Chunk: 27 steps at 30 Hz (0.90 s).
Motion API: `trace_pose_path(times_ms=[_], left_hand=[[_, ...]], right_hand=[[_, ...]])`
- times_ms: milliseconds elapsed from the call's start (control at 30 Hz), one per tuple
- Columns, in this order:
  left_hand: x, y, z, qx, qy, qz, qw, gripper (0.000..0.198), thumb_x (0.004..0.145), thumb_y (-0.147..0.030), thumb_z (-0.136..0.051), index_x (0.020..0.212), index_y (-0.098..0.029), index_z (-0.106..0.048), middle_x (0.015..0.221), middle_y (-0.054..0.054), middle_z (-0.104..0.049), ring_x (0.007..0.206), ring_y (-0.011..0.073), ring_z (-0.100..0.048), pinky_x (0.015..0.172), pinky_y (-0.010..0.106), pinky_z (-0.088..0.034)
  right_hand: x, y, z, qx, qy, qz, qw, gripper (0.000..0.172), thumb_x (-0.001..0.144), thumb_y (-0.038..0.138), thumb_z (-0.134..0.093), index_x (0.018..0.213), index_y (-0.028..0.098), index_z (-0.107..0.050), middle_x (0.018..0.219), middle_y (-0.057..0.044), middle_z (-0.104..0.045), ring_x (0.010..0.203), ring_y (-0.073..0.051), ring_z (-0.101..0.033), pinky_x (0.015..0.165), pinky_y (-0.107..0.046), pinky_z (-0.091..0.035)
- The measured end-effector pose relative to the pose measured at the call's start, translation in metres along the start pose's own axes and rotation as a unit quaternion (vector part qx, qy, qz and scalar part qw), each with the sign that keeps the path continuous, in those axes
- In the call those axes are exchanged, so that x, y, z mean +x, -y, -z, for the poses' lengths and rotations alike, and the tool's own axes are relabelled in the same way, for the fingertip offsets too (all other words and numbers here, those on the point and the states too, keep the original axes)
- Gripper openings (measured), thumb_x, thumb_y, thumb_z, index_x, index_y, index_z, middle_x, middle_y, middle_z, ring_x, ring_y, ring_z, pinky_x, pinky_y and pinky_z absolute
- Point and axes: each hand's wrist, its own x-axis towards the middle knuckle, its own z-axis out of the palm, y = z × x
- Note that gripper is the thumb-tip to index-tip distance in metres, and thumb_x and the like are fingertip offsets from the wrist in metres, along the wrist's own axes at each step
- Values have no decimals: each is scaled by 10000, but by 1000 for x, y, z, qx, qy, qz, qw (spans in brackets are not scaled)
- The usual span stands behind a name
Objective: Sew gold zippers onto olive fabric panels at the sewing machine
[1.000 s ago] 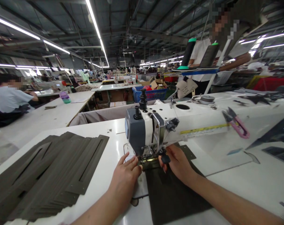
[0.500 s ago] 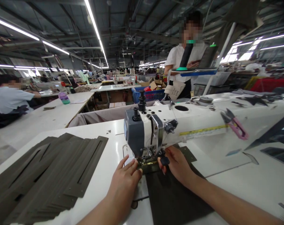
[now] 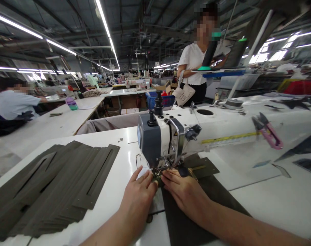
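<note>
Under the sewing machine (image 3: pixel 155 143), I saw the left hand (image 3: pixel 138 201) and right hand (image 3: pixel 183 194) close together at the dark fabric (image 3: pixel 183 232), presser foot (image 3: pixel 159 174) mostly hidden; couldn't tell if either gripped.

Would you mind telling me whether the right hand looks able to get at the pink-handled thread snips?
Probably yes: the right hand sits by the presser foot, and the snips lie uncovered on the white sewing machine arm, with nothing visible between them.
</note>
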Motion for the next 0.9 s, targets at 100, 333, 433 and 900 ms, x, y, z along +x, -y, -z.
trace_pose_path(times_ms=[100, 333, 433, 900], left_hand=[[1, -1, 2, -2, 11, 5, 1000, 190, 864, -131, -455, 857, -168, -642, 1037, 93, -654, 1032, 211, -581, 1020, 438, -346], [6, 4, 4, -13, -13, -1, 1000, 235, 900, -148, -408, 839, -177, -633, 1019, 83, -663, 977, 202, -608, 1002, 459, -353], [8, 6, 1, -21, -29, 1, 999, 203, 895, -152, -435, 814, -178, -620, 998, 67, -670, 948, 189, -617, 1004, 444, -349], [11, 9, 0, -29, -9, 17, 999, 126, 827, -94, -525, 778, -178, -606, 882, 34, -678, 886, 162, -626, 1011, 396, -334]], right_hand=[[2, -1, 0, 9, -7, -13, 1000, 247, 785, 54, -469, 948, 122, -642, 1006, -138, -655, 922, -242, -624, 812, -365, -517], [8, -3, 0, 3, 0, -32, 999, 188, 791, 57, -478, 852, 133, -639, 919, -121, -668, 903, -250, -620, 803, -366, -499], [9, -5, -1, 1, 9, -37, 999, 204, 817, 80, -446, 807, 148, -637, 868, -109, -672, 874, -243, -626, 776, -354, -503], [8, -12, -10, -20, 30, -50, 998, 227, 855, 147, -418, 869, 178, -642, 900, -94, -663, 864, -221, -612, 768, -321, -470]])
